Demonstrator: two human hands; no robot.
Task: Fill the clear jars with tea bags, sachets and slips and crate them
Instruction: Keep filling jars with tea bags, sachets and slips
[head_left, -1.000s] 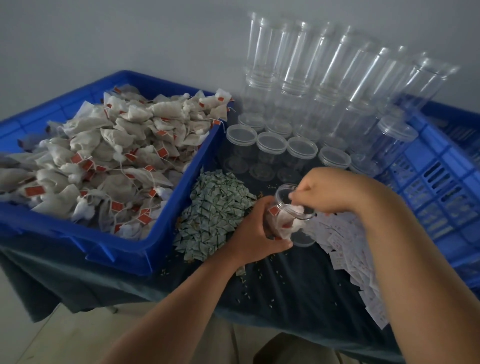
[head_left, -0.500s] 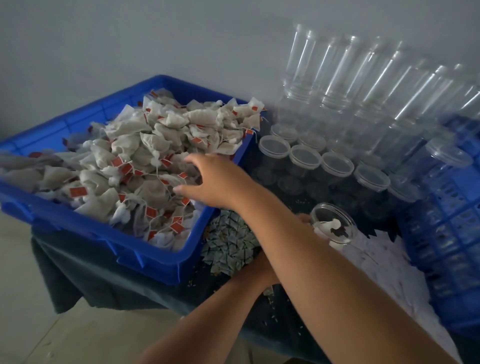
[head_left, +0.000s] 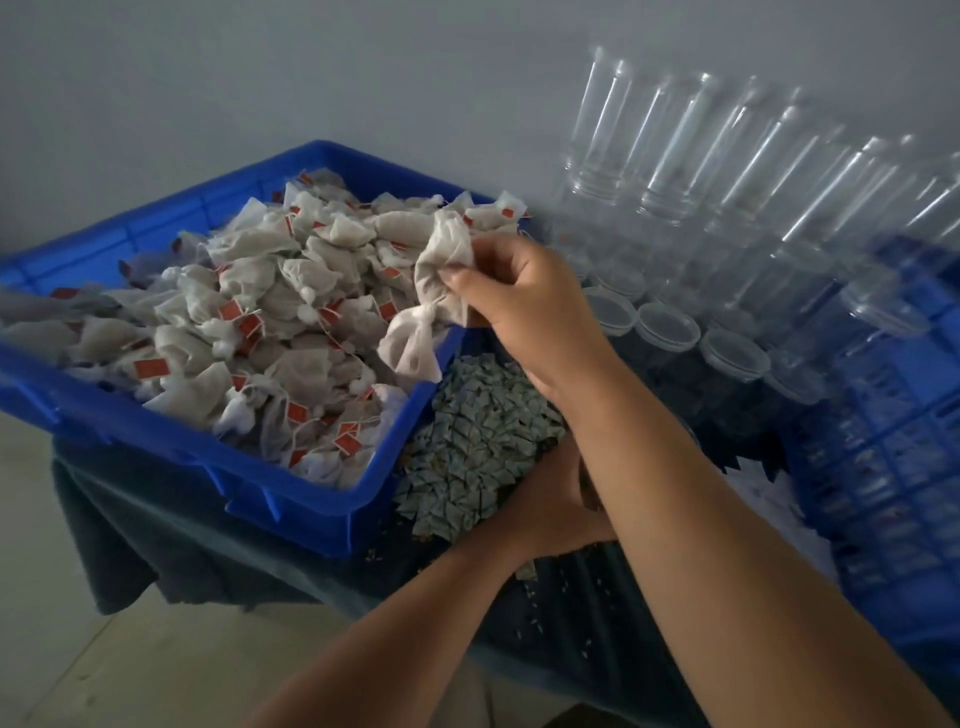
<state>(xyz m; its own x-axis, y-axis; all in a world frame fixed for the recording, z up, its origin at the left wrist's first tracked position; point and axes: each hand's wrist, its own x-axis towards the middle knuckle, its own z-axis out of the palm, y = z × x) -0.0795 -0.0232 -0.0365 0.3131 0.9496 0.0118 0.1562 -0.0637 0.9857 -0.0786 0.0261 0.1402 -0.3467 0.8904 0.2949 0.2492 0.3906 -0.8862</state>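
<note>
Over the right rim of the blue tray (head_left: 291, 519), the right hand (head_left: 524, 312) pinches a couple of tea bags (head_left: 441, 280) just above the heap. Left hand (head_left: 545, 512) sits low by the sachets (head_left: 478, 441), tucked under the forearm, so I can't tell what it's gripping. Bag-loading step, I reckon. Next those bags need stuffing into one of the clear jars (head_left: 667, 332).

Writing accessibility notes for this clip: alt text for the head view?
The right hand grips tea bags over the blue tray heaped with more; the left hand lies mostly hidden under the right forearm beside green sachets.
</note>
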